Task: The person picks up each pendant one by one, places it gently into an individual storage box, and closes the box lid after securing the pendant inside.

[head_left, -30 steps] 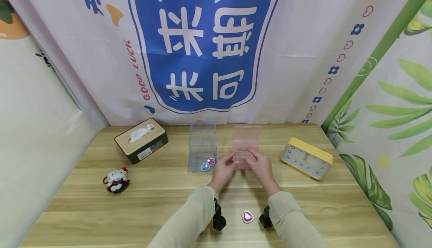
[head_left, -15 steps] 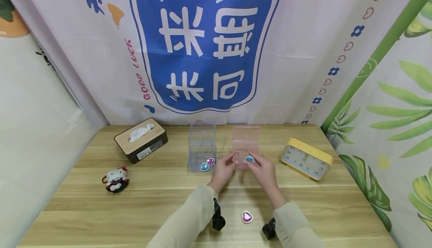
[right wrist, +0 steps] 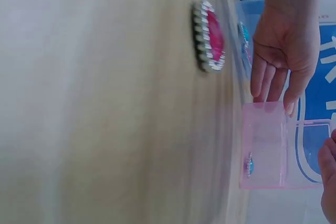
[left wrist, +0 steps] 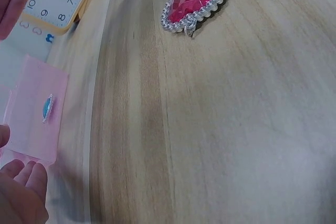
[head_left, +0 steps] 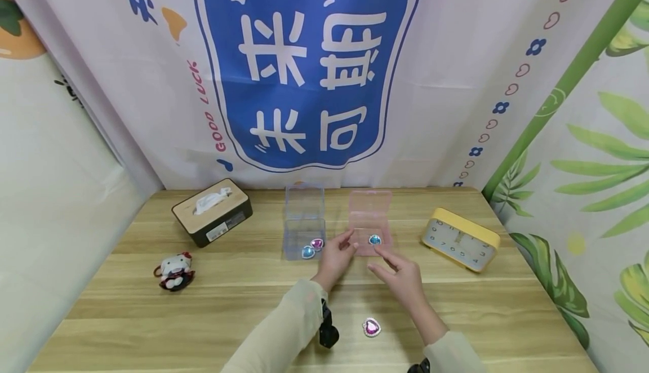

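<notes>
A small clear pink box [head_left: 370, 201] stands with its lid raised at the table's middle. Inside lies a blue heart-shaped gem [head_left: 374, 240] with a silvery edge, also visible through the wall in the left wrist view. My left hand [head_left: 336, 257] grips the box's left side, thumb by the rim and fingers outside, as the right wrist view shows. Just in front of the box, my right hand [head_left: 403, 277] hovers with thumb and fingers apart, holding nothing. Nearer me on the wood lies a magenta heart-shaped gem [head_left: 372, 327], large in the left wrist view [left wrist: 193, 1].
Left of the pink box stands a clear bluish box [head_left: 304, 219], lid up, containing a blue gem [head_left: 308, 251] and a pink gem [head_left: 316, 244]. A tissue box [head_left: 213, 212] and a plush cat figure [head_left: 174, 271] sit left. To the right is a yellow clock [head_left: 461, 239].
My right hand has let go of the blue gem, now in the pink box, and drawn back toward me. My left hand has stayed at the box's left side.
</notes>
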Available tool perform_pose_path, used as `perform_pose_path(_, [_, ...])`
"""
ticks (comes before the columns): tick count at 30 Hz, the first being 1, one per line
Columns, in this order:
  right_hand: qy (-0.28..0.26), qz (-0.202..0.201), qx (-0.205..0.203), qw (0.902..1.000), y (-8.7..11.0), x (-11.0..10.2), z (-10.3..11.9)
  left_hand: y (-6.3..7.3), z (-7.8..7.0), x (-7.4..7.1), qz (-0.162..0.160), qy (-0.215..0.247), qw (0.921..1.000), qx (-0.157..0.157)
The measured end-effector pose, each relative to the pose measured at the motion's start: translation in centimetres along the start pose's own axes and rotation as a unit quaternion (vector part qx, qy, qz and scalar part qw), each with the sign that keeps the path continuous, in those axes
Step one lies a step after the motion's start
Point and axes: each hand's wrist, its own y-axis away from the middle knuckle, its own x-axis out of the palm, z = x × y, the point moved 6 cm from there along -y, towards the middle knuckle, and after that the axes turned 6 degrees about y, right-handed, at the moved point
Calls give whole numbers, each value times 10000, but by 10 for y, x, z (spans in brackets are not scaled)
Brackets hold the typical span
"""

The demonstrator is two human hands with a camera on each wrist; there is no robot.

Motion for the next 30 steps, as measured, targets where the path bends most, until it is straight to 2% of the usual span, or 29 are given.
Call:
perform_pose_path(7, [246, 90, -238, 9994, 18, -3, -2, 0, 0, 0, -41, -10, 9999, -92])
perform_pose_path(13, [323, 308, -37, 9990, 35, -2, -7, -1, 1, 0, -48, -16, 10000, -62])
perform_pose_path(16, [368, 560, 38, 9977, 42, -1, -8, -2, 0, 1, -40, 13, 10000, -4])
perform_pose_path(23, [463, 1111, -617, 9908, 58, 2, -6, -1, 1, 1, 4, 28, 10000, 38])
perform_pose_path(30, [525, 1581, -647, 9839, 67, 6, -12, -2, 2, 1, 29, 56, 10000, 14])
